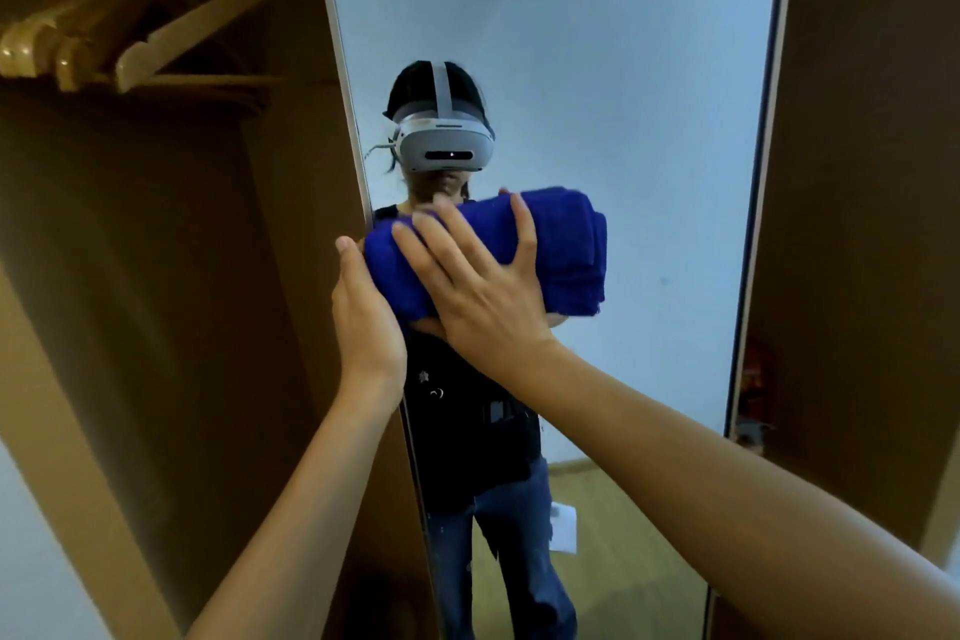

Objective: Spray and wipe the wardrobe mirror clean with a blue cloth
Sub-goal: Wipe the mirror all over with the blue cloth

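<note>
- Right hand (pixel 483 286) nearest, fingers spread flat, pressing the folded blue cloth (pixel 561 250) against the wardrobe mirror (pixel 623 68).
- Cloth's long axis lies sideways across the glass, bulk to the hand's right.
- Left hand (pixel 366 312) steadies the mirror door's left edge, fingers straight, holding nothing.
- Wooden hangers (pixel 104 42) hang inside the open wardrobe, left.
- No spray bottle in sight.

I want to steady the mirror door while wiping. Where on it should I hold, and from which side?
Probably the door's left edge, reached from the wardrobe's open side. That edge stands free beside the open compartment, and the left hand is there now, fingers straight along it. The right hand presses the blue cloth flat on the mirror, so the glass stays unsmudged.
</note>
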Available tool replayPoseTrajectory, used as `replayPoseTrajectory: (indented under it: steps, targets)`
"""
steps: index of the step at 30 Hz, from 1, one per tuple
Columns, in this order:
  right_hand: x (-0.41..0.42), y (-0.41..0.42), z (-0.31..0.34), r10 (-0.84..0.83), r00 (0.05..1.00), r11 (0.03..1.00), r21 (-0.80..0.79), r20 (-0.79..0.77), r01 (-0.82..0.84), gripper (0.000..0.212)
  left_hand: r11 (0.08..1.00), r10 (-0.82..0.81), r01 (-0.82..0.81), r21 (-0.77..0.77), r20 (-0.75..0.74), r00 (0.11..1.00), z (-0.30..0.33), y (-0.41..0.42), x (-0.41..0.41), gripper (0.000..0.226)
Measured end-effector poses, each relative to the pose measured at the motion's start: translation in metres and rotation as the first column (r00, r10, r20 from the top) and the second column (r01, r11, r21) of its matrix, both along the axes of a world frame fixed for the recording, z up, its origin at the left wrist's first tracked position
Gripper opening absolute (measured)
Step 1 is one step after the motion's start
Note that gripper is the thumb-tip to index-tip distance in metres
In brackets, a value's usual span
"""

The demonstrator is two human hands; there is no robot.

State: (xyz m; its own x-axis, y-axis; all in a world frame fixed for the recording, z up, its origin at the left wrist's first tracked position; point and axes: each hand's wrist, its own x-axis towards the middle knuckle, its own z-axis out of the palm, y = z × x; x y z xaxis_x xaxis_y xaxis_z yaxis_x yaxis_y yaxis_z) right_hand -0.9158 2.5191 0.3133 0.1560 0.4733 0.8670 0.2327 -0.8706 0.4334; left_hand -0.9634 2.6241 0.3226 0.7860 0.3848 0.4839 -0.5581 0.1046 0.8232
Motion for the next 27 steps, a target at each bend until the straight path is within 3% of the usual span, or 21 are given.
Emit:
replayPoseTrajectory:
  steps: [3,5,11,14,18,27]
  targets:
    - [0.001,0.006,0.031,0.034,0.999,0.989,0.146,0.015,-0.036,0.071,0.996,-0.074,0.075,-0.051,0.019,0.997,0.003,-0.001,-0.001,0.048]
    - [0.002,0.009,0.031,0.042,0.999,0.985,0.164,0.020,-0.045,0.072,0.998,-0.058,0.058,-0.019,0.017,0.998,0.004,-0.002,-0.002,0.049]
    - [0.003,-0.005,-0.035,0.014,1.000,0.999,-0.049,0.001,-0.014,0.077,0.999,0.047,-0.047,-0.004,-0.080,0.996,0.003,-0.005,-0.005,0.062]
    - [0.006,-0.011,-0.038,0.038,0.999,0.997,-0.070,0.020,-0.036,0.078,0.996,0.094,-0.094,0.003,-0.078,0.993,0.003,-0.009,-0.005,0.066]
    - [0.010,-0.030,-0.031,0.085,0.993,0.996,-0.012,0.076,-0.085,0.073,0.981,0.192,-0.191,0.040,-0.021,0.981,0.000,-0.017,-0.005,0.052]
    - [0.028,-0.118,-0.018,0.119,0.966,0.975,0.158,0.230,-0.158,0.063,0.923,0.365,-0.362,0.128,-0.002,0.931,-0.003,-0.031,-0.001,0.047]
